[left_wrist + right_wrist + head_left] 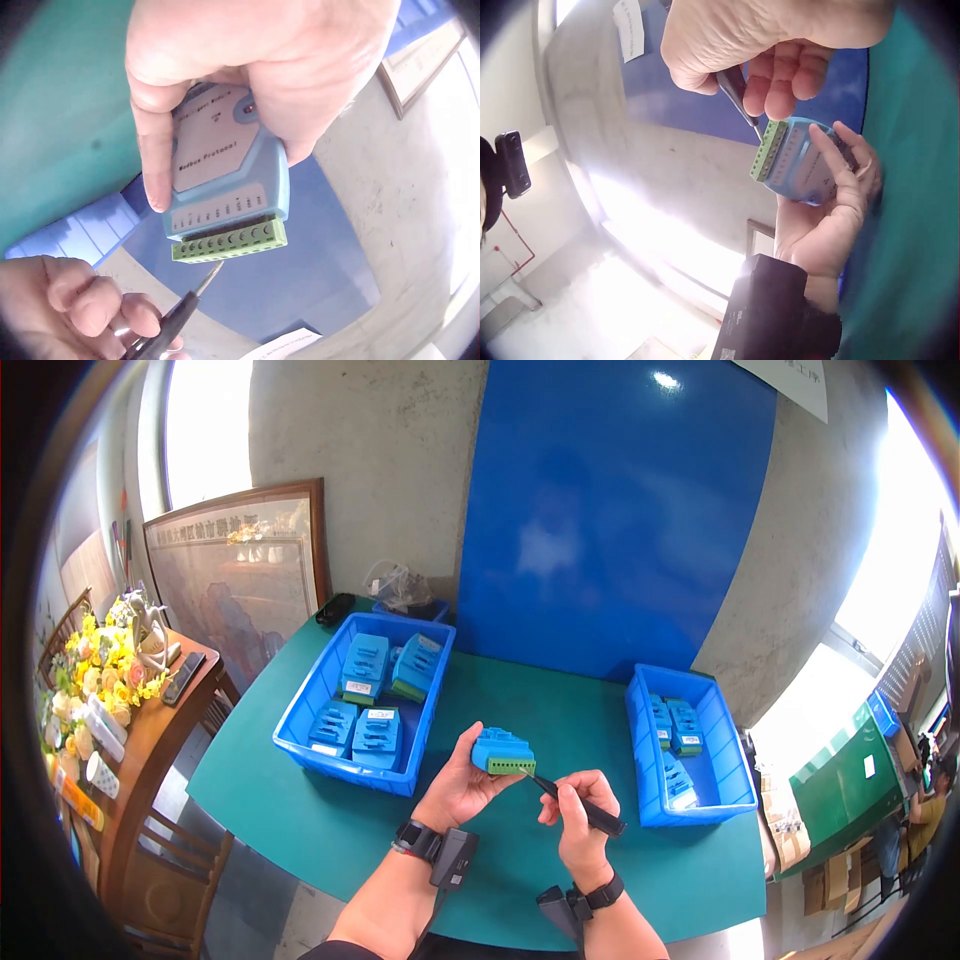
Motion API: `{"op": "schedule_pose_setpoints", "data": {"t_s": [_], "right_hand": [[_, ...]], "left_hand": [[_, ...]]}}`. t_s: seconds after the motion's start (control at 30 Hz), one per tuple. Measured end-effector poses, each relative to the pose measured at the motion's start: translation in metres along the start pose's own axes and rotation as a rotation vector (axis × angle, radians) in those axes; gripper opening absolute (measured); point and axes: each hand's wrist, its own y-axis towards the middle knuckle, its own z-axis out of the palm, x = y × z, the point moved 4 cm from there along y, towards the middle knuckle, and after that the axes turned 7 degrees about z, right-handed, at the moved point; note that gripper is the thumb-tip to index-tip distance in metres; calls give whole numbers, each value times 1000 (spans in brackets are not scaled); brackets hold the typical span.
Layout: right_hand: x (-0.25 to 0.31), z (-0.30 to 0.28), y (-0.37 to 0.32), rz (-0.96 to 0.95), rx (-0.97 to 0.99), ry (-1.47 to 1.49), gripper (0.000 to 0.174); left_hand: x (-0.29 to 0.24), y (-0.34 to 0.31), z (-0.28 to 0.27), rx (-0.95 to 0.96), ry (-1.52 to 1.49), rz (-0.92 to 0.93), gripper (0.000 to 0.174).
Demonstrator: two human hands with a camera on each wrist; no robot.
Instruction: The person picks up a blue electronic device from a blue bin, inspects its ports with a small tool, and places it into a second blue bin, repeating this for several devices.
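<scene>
My left hand [455, 792] grips a light blue Modbus module [502, 745] by its sides above the table. Its printed label [210, 146] shows in the left wrist view, and a green screw terminal block [232, 240] runs along its end. In my right hand [582, 828] is a black-handled screwdriver [604, 819], held between thumb and fingers. The metal tip [211, 276] points at the terminal block's edge, right at the row of openings. From the right wrist view, the screwdriver shaft [751, 120] meets the outer side of the block.
On the green table [520, 890], a blue bin [345, 763] with several similar modules stands left, and another blue bin [690, 815] with modules stands right. A blue panel [610, 510] rises behind. Left of the table is a wooden table [165, 730] with flowers.
</scene>
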Motion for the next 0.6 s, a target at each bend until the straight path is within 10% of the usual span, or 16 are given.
{"op": "schedule_pose_setpoints", "data": {"t_s": [0.6], "right_hand": [[-2,6,-3,22,25,9,10]], "left_hand": [[1,-1,0,-10,80,8,38]]}}
